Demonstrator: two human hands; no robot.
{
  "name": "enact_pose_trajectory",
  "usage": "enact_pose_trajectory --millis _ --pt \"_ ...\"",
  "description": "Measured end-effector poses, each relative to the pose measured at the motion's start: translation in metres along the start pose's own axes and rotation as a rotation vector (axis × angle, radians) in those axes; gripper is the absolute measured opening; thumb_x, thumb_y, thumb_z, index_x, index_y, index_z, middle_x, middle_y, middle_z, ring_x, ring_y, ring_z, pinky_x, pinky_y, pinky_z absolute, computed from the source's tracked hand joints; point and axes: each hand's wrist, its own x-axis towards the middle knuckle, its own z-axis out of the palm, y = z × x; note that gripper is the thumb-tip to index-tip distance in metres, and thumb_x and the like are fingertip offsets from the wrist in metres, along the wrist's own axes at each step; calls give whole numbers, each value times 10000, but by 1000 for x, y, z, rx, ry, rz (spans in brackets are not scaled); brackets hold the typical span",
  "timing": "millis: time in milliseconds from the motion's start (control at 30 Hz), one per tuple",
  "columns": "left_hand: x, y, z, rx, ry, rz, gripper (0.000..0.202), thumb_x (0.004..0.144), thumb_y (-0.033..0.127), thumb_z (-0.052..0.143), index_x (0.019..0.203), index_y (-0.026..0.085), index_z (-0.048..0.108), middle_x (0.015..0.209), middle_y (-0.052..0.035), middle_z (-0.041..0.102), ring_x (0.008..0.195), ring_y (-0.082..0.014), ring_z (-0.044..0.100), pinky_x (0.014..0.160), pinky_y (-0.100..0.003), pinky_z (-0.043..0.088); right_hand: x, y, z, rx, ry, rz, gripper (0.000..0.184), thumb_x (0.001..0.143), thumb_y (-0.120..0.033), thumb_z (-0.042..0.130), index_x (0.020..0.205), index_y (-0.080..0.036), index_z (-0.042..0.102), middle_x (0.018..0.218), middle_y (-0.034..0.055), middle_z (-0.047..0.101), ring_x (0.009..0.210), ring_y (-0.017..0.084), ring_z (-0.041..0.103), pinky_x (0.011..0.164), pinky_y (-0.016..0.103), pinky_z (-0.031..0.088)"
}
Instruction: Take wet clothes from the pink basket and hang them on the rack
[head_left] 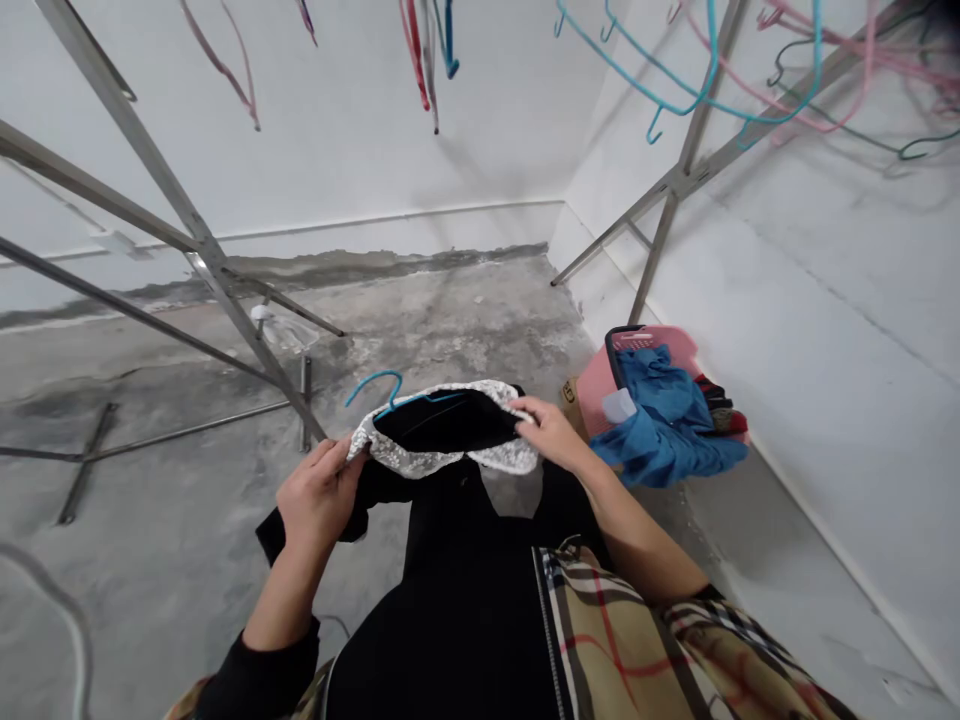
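Note:
A black garment (450, 520) with a white lace collar (442, 455) is held up in front of me. A blue hanger (379, 385) sits inside its neck opening, hook pointing left. My left hand (319, 495) grips the garment's left shoulder just below the collar, fingers closed on the cloth. My right hand (551, 430) pinches the collar's right edge. Both arms reach out from plaid sleeves at the bottom of the view.
A pink laundry basket (600, 385) with blue clothes (664, 420) draped over it stands at the right by the white wall. Metal rack poles (225, 290) cross the left side and upper right. Coloured empty hangers (675, 90) hang overhead. Floor is bare concrete.

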Motion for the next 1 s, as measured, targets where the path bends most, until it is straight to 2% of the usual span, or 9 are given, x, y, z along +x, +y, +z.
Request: enact_pose_trajectory --millis 67,100,233,300,367,567,633,767,1000 --pt "6 -1 1 -136 0 -21 223 891 332 549 804 191 698 660 14 586 592 -113 547 553 -213 379 -6 -19 -13 -77 -240 -89 296 783 -281 602 1050 -188 690 956 47 663 704 123 593 675 263 506" --pt "10 -2 1 -213 4 -12 239 886 332 545 747 186 675 639 17 572 580 -114 537 559 -217 392 -7 -29 -21 -121 -248 -133 301 809 -319 614 1074 -193 683 967 51 647 684 115 581 653 259 504" --pt "33 -3 -7 -411 58 74 208 850 307 562 691 194 634 608 25 553 573 -122 526 560 -228 420 6 -62 -47 -443 122 -347 489 857 -393 621 1310 -223 548 1189 106 577 1055 219 572 922 391 491" --pt "47 1 -14 -453 74 108 178 839 295 567 707 199 637 621 26 570 581 -122 533 564 -228 433 15 -75 -55 -668 135 -442 607 850 -421 637 1404 -251 456 1301 118 527 1227 277 474 1034 467 411" --pt "59 6 -22 -483 87 140 178 833 291 564 694 201 629 632 26 584 586 -120 537 568 -225 441 22 -86 -60 -839 152 -510 593 873 -432 604 1416 -253 446 1288 125 534 1216 294 467 1023 479 403" --pt "84 34 -43 -531 60 229 203 827 271 552 659 187 630 606 18 582 555 -112 521 535 -215 424 30 -114 -74 -1033 432 -666 497 929 -428 514 1382 -225 492 1227 145 572 1125 282 499 951 441 388" --pt "90 45 -44 -553 14 271 196 822 263 545 668 182 636 604 14 591 550 -111 524 536 -212 428 32 -119 -78 -1080 349 -682 414 946 -428 484 1306 -237 557 1197 119 619 1104 266 521 944 429 369" --pt "98 58 -38 -598 37 249 216 808 277 530 637 176 613 588 13 599 558 -115 535 562 -216 447 31 -119 -86 -1041 124 -655 362 1008 -375 345 1004 -208 666 855 43 703 815 170 601 785 327 395" --pt "113 76 -28 -677 62 251 252 812 295 532 610 166 610 569 8 578 551 -115 508 554 -223 434 7 -132 -99 -1055 207 -735 362 1015 -318 332 879 -189 641 767 38 681 701 152 615 650 286 395"
